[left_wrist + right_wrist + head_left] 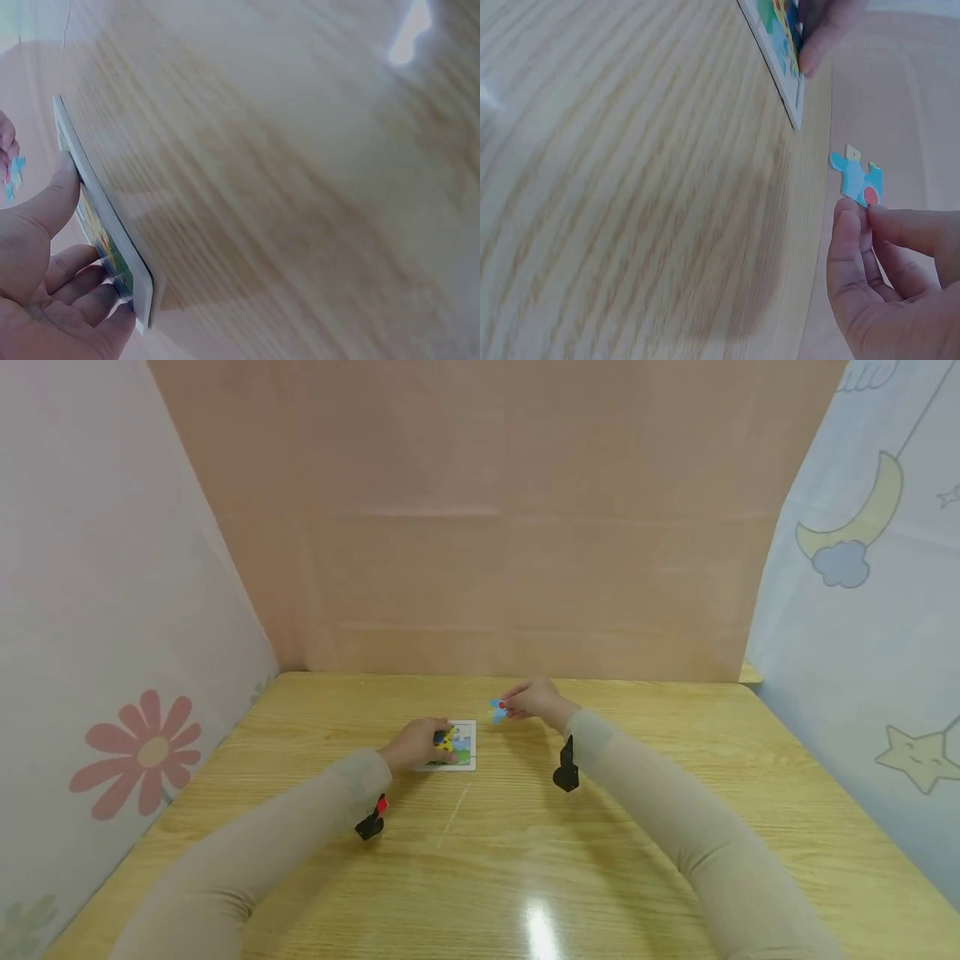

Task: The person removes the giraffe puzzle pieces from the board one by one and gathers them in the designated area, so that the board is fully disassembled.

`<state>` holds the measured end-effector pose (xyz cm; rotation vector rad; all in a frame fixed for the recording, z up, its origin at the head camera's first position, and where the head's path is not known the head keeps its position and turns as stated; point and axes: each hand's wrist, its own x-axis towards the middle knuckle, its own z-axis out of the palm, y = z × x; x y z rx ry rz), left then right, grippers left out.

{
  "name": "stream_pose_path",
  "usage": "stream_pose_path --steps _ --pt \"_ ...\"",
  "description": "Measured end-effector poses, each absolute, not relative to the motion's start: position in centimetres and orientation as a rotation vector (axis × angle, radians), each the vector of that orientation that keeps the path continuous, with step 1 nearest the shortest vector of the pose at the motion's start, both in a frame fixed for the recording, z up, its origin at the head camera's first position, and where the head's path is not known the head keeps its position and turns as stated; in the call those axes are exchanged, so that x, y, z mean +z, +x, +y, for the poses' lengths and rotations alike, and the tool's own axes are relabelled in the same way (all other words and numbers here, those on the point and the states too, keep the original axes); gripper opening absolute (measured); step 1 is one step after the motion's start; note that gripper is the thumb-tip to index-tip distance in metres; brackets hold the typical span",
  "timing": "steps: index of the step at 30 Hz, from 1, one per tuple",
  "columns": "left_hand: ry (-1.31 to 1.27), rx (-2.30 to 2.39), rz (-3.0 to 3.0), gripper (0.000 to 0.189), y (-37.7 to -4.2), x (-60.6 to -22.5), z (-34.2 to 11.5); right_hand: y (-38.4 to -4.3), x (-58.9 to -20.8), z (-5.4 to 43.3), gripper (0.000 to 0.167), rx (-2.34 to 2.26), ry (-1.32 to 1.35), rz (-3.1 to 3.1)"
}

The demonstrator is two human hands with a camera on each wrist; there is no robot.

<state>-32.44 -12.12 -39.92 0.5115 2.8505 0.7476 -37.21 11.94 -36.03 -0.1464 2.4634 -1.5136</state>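
A small jigsaw puzzle board with a white frame lies flat on the table, showing a yellow figure over green and blue. Over its left part rests my left hand, which hides that side. In the left wrist view the thumb and the bent fingers touch the board, spread apart. My right hand pinches a light blue puzzle piece with a red spot between thumb and fingertips. The piece is held up, beyond the board's right side.
The wooden table runs to a plain tan backdrop behind the hands. Printed cloth walls flank it, with a flower on the left and a moon on the right. Dark wrist devices hang below both sleeves.
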Motion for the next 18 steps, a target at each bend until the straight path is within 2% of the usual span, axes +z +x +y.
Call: stream_pose_path --steps 6,18 --pt "0.517 0.746 2.802 0.067 -31.9 -39.4 -12.1 -38.0 -36.6 13.9 0.03 -1.544 -0.086 2.371" --pt "0.521 0.695 2.801 0.07 -32.0 -40.3 -12.7 -39.4 -38.0 15.5 0.031 -1.617 0.051 2.342"
